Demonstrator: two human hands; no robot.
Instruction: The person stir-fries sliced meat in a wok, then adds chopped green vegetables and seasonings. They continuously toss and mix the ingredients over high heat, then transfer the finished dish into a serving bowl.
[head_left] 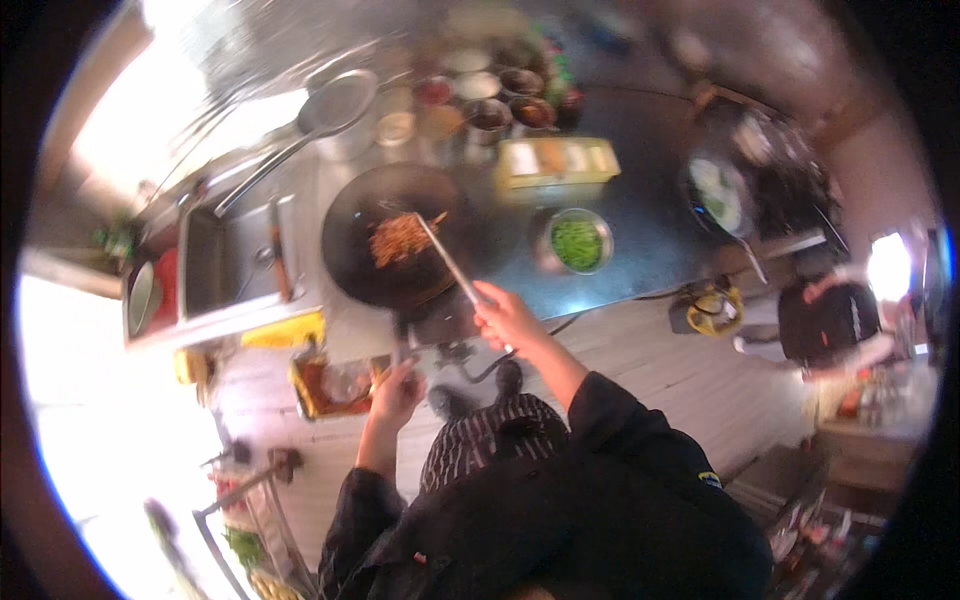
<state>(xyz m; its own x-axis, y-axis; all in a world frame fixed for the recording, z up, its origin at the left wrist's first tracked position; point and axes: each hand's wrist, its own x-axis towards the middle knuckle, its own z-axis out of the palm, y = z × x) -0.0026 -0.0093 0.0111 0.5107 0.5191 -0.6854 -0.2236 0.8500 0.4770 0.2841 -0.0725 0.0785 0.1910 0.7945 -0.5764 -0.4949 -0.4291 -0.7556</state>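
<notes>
Here, you stand over a steel table (650, 240) in a kitchen lit by glare from the left, the fingers of your right hand (508, 318) clenched round a long metal utensil (455, 268) whose far end meets reddish-brown food (398, 240) in a dark wok (350, 235). Your left hand (397, 392) is at the near-side wok handle (402, 335), its fingers seemingly curled round it, as far as the blur allows. Right of the wok, a bowl (606, 262) of green pieces (576, 243) rests near the table's front edge, with a yellow divided box (560, 182) behind it. A sink (225, 260) lies to the left, a round strainer (340, 103) beyond. Pale floor (620, 350) stretches behind, where another person (825, 320) in dark clothing appears at far right; a metal-framed cart (237, 490) stands at lower left.
</notes>
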